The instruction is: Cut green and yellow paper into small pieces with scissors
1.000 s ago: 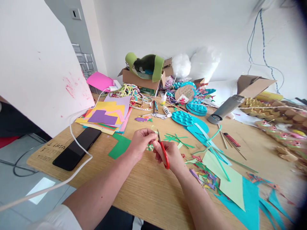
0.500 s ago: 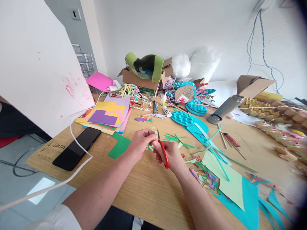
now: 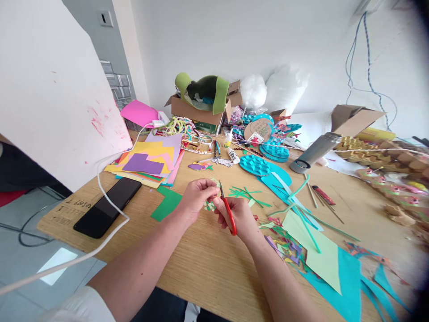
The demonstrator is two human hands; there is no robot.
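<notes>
Red-handled scissors (image 3: 229,215) are gripped in my right hand (image 3: 239,217), their blades pointing away from me. My left hand (image 3: 199,197) pinches a small piece of light green paper (image 3: 216,181) right beside the blades; the fingers hide most of it. The two hands nearly touch over the middle of the table. Small pale green paper bits (image 3: 209,206) lie on the tabletop just under the fingers. Thin green paper strips (image 3: 246,193) are scattered behind the scissors, to the right. A green paper sheet (image 3: 167,203) lies left of my left hand.
A black phone (image 3: 107,208) lies at the left with a white cable (image 3: 100,183) crossing it. Behind it is a stack of coloured paper (image 3: 144,163). Paper scraps (image 3: 284,246), a light green sheet (image 3: 321,259) and a grey thermos (image 3: 315,153) are at the right. Glue bottles (image 3: 233,155) stand farther back.
Both hands stay almost in the same place. The light green piece at my left fingertips has shifted slightly beside the scissor blades.
</notes>
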